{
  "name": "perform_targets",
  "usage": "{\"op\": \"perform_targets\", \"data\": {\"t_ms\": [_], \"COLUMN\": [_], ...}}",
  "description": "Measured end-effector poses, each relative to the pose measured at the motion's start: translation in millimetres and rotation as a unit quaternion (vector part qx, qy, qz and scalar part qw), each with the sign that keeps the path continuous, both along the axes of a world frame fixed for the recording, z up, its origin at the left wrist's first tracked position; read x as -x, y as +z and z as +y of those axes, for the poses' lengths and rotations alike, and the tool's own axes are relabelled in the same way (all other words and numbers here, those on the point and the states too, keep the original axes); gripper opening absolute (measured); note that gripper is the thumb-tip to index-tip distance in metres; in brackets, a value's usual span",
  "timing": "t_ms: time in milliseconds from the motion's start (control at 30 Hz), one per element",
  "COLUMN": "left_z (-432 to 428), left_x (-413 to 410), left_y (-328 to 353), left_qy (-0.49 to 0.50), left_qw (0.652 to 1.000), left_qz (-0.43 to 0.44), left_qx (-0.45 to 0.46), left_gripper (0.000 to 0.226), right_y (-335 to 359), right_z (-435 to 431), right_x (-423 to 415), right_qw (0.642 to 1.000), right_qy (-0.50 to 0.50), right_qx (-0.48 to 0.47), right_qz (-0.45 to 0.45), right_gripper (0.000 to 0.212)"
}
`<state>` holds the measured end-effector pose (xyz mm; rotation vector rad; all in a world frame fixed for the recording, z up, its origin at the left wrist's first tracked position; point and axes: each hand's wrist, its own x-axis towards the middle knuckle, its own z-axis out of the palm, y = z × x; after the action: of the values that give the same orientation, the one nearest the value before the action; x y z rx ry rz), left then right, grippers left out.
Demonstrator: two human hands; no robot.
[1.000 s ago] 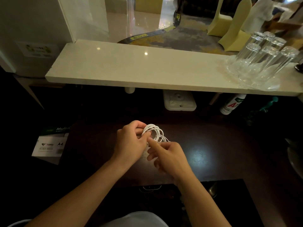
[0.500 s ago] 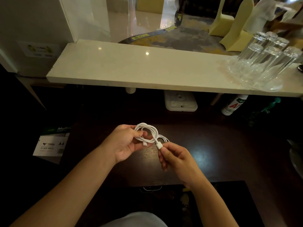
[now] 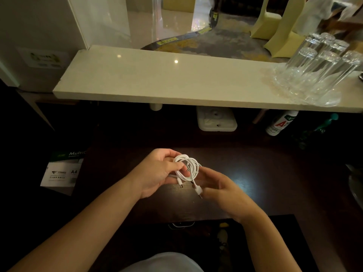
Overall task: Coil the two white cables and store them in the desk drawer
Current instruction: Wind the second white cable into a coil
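Desk [image 3: 265, 173]: drawer [image 3: 279, 236] appears open at the near edge. Left hand [image 3: 157, 173] grips the cable coil [image 3: 187, 166] above the desk; right hand [image 3: 224, 190], close beside, pinches its hanging plug [image 3: 198, 190]. Drawer lies below, bodyward; both hands equally near

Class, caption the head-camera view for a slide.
Left hand holds a coiled white cable above the dark desk; right hand pinches its plug.

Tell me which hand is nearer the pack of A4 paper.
Left. The left hand, gripping the cable coil, is to the right of the paper pack; the right hand is farther right, on the coil's other side.
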<state>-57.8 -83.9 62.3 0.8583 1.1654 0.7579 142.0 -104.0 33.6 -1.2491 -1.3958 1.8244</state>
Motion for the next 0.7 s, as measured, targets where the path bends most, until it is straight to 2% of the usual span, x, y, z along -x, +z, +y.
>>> {"op": "perform_targets", "data": {"t_ms": [33,100,233,300,367,467,600,700], "left_z": [0,-1,0,4,6,4,6,14], "left_x": [-1,-4,-9,-9,-9,-12,-20,-21], "left_y": [-1,-5,-13,-19,-26,-35,-54,-66], "left_qy": [0.002,0.004,-0.01,-0.006,0.018,0.022,0.001,-0.106], "left_qw": [1.0,1.0,1.0,0.995,0.967,0.933,0.936,0.965], "left_qz": [0.003,0.0,0.008,-0.076,-0.198,-0.279,-0.268,-0.165], "left_qx": [-0.003,-0.004,0.006,0.071,0.157,0.228,0.228,0.174], "left_gripper": [0.02,0.021,0.016,0.01,0.006,0.008,0.026,0.02], "right_y": [3,4,-7,-14,-20,-35,-51,-58], "right_z": [1,4,9,10,11,14,15,18], "right_x": [0,1,13,17,18,23,23,19], "right_qw": [0.999,0.993,0.993,0.985,0.961,0.948,0.963,0.952], "right_qy": [-0.008,-0.04,-0.112,-0.108,-0.092,-0.107,-0.105,-0.092], "right_qx": [0.019,0.046,0.017,0.085,0.176,0.236,0.228,0.268], "right_qz": [0.05,0.103,0.029,0.107,0.193,0.187,0.102,0.114], "right_gripper": [0.058,0.049,0.019,0.018,0.016,0.015,0.031,0.031]}}
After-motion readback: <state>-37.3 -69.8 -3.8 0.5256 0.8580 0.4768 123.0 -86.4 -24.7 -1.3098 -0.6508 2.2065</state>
